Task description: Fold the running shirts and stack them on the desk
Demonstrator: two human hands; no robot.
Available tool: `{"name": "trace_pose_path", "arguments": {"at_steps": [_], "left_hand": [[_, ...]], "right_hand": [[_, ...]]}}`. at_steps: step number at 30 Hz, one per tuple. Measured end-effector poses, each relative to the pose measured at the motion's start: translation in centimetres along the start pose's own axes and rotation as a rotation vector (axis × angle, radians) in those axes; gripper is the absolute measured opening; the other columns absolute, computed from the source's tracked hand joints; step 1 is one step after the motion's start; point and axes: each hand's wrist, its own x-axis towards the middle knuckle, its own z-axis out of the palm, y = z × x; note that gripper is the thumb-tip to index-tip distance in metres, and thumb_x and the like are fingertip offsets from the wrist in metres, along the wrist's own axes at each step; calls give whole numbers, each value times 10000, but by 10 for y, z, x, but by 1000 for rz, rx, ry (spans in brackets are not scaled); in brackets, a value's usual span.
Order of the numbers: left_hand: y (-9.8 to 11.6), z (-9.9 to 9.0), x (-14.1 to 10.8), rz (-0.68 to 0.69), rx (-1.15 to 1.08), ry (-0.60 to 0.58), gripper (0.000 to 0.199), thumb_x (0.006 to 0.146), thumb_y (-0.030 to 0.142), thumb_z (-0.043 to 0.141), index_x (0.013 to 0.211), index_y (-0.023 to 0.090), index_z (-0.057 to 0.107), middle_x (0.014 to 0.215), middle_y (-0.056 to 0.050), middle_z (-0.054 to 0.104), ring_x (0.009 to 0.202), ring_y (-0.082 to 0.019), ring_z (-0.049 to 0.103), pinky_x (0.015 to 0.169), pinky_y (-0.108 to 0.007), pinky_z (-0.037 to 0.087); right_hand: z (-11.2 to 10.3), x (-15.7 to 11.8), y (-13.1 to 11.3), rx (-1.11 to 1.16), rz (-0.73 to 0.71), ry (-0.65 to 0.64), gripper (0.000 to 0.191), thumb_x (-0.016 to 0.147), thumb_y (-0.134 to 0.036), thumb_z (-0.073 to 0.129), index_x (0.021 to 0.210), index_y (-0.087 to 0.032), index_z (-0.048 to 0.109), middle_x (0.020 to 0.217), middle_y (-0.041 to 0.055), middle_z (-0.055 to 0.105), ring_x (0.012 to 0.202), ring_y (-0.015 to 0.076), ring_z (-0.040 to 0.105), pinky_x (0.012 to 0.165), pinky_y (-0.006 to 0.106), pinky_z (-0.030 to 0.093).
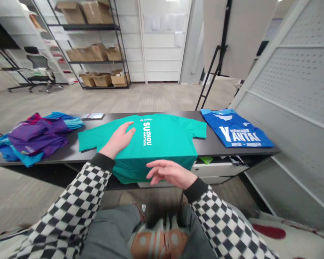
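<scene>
A green shirt with white "SUZHOU MARATHON" lettering lies spread over the dark table, its lower part hanging past the front edge. My left hand is over the left half of the shirt, fingers apart and holding nothing; whether it touches the cloth is hard to tell. Near the hanging part is my right hand, in front of the table edge, with its fingers spread and nothing in them.
Crumpled purple and blue shirts lie at the table's left end. A blue shirt lies flat at the right. Behind it are a small flat packet, shelves with boxes and a board stand. A grey perforated partition rises on the right.
</scene>
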Motion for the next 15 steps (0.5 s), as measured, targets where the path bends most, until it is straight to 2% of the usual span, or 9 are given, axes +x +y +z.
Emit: {"name": "trace_pose_path", "arguments": {"at_steps": [4, 7, 11, 15], "left_hand": [[6, 32, 67, 43, 396, -248, 791, 1097, 628, 465, 1733, 158, 500, 1807, -186, 450, 1710, -362, 366, 1417, -570, 228], [1, 54, 101, 24, 571, -337, 863, 1108, 706, 378, 1801, 192, 393, 1867, -189, 321, 1746, -414, 262, 1404, -677, 152], [-15, 72, 118, -4, 673, -411, 913, 1098, 773, 284, 1847, 251, 267, 1911, -161, 185, 1760, -479, 154, 1369, -756, 134], [-27, 78, 119, 11, 660, -450, 960, 1068, 835, 281, 1851, 280, 248, 1915, -152, 172, 1753, -504, 150, 1351, -781, 129]], "right_hand": [[8, 13, 37, -200, 268, -190, 618, 959, -431, 821, 1501, -165, 691, 1284, 130, 817, 910, 157, 796, 862, 281, 579], [13, 17, 54, -487, 331, -179, 605, 968, -376, 766, 1530, -170, 679, 1297, 100, 826, 975, 157, 774, 895, 262, 556], [18, 19, 61, -904, 301, -177, 589, 947, -464, 750, 1482, -220, 719, 1248, 51, 847, 1008, 189, 762, 837, 254, 528], [20, 20, 70, -1174, 259, -253, 429, 960, -561, 687, 1254, -257, 758, 1143, 41, 847, 903, 212, 748, 659, 265, 454]]}}
